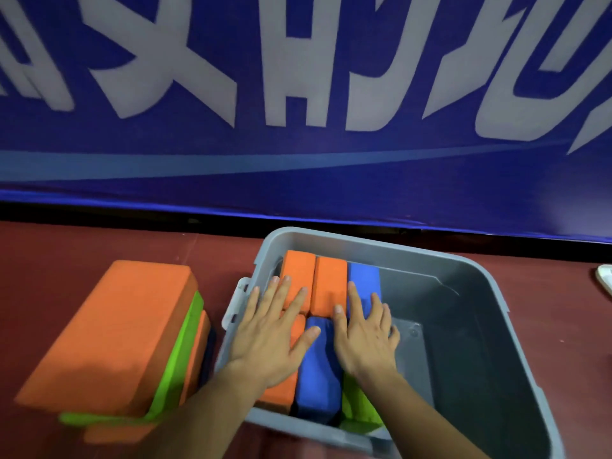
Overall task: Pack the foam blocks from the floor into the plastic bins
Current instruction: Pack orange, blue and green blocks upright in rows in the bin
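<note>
Large white lettering on the blue banner (pixel 331 193), cropped and blurred, none of it legible

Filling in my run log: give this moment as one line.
step: packing | left hand: flat on blocks | right hand: flat on blocks | bin: blocks fill left side | stack: on floor, left of bin

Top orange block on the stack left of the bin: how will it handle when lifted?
The top orange block is probably light for its size, being foam. Its matte surface likely grips well. It lies flat and broad on the green block, so a push should slide it, not roll it.
</note>
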Available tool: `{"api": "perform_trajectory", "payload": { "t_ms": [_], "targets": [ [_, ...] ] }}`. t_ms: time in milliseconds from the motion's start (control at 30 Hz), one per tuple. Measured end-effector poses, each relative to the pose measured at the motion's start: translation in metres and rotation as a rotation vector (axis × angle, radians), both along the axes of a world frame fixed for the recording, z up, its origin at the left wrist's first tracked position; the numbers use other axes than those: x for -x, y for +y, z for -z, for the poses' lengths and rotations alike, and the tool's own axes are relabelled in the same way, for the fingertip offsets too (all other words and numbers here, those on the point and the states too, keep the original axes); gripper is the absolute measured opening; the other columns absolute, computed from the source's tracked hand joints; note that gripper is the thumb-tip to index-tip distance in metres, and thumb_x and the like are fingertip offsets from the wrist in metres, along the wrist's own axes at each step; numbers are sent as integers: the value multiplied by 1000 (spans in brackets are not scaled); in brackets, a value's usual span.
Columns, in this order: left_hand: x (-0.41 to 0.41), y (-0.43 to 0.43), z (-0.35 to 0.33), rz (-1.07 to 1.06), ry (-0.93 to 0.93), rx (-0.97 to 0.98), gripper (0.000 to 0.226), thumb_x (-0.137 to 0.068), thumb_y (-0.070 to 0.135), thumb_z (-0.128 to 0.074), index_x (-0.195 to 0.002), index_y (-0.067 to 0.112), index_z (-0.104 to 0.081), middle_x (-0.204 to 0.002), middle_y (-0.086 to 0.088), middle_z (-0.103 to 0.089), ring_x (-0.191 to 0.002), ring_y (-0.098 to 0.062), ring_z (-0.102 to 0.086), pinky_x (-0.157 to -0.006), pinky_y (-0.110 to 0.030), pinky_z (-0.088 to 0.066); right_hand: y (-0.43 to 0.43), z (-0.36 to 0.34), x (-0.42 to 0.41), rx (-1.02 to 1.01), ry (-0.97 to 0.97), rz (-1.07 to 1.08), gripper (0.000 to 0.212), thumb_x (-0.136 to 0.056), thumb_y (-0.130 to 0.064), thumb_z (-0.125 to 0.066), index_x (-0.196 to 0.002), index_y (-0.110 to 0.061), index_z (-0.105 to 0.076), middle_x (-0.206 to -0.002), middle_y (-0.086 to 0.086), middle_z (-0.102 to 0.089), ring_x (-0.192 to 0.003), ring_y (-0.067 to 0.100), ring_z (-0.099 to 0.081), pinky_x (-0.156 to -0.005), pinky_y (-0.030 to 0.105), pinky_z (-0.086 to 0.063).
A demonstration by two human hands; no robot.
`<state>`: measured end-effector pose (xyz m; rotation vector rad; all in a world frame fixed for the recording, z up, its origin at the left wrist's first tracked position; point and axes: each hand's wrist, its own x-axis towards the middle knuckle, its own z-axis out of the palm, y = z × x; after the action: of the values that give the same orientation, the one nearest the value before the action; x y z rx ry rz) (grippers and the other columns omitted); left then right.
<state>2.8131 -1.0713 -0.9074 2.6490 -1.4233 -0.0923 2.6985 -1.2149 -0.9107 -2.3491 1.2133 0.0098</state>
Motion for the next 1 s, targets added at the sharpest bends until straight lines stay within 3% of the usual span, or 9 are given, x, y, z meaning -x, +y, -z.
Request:
{"api": "perform_trajectory", "payload": {
  "t_ms": [133,233,333,467,667,767,800,900,1000],
  "targets": [
    [-26,55,-38,-157,-73,20,80,-97,71,-7,-155,26,-40,-162,-9,-33,-152,-28,-28,-120,-51,-10,52,-26,-39,68,-145,-110,63,-101,-63,-12,-161,-43,-10,-168,6,-16,-154,28,-12,-121,52,-15],
    [-52,105,-58,-389,-48,-38,92,-82,75,8,-161,34,-16,-170,-2,-9,-156,-22,-3,-122,-48,6,110,-42,-65,55,-307,-223,77,-90,-68,-4,-160,-38,-20,-162,5,-27,-151,24,-19,-120,46,-17],
    [-72,144,-68,-550,-3,-14,96,-77,76,9,-161,34,-10,-170,-2,-4,-156,-22,1,-124,-49,5,162,-48,-86,-137,-446,-340,70,-98,-65,-18,-161,-33,-22,-163,9,-27,-153,21,-17,-125,39,-15],
    [-91,192,-59,-674,65,7,76,-95,72,-17,-161,34,-15,-170,-6,-9,-156,-26,-4,-125,-47,-2,214,-43,-111,-437,-451,-378,63,-106,-53,-32,-163,-30,-14,-164,9,-20,-152,21,-23,-119,27,-17],
    [-107,250,-32,-778,303,-53,75,-91,80,-24,-158,49,-7,-170,-7,-5,-153,-34,-17,-123,-48,-17,245,-14,-132,-606,-304,-215,72,-95,-76,-25,-157,-52,3,-166,18,-19,-150,34,-30,-124,49,-21],
    [-109,259,-23,-776,437,9,74,-90,81,-29,-154,58,-1,-167,-10,-18,-148,-36,-31,-120,-46,-26,247,-1,-131,-651,-318,-148,74,-75,-98,-23,-135,-79,16,-163,13,-31,-147,34,-36,-121,52,-27],
    [-108,260,-21,-770,473,55,74,-89,81,-32,-153,59,0,-163,-11,-29,-145,-35,-36,-118,-44,-29,246,3,-130,-679,-315,-132,78,-69,-102,-24,-133,-81,16,-161,10,-38,-145,33,-40,-121,51,-29],
    [-109,262,-17,-797,562,194,83,-77,90,-41,-148,67,-3,-145,-14,-53,-136,-37,-47,-113,-43,-38,248,9,-128,-786,-316,-106,103,-62,-104,-28,-150,-65,8,-155,2,-47,-139,30,-47,-120,48,-31],
    [-107,261,-19,-836,619,263,97,-58,101,-40,-143,73,-4,-147,-9,-54,-138,-36,-45,-114,-45,-37,251,7,-130,-838,-359,-112,102,-66,-102,-27,-153,-61,8,-161,-6,-38,-142,26,-44,-121,47,-31]
  ]
}}
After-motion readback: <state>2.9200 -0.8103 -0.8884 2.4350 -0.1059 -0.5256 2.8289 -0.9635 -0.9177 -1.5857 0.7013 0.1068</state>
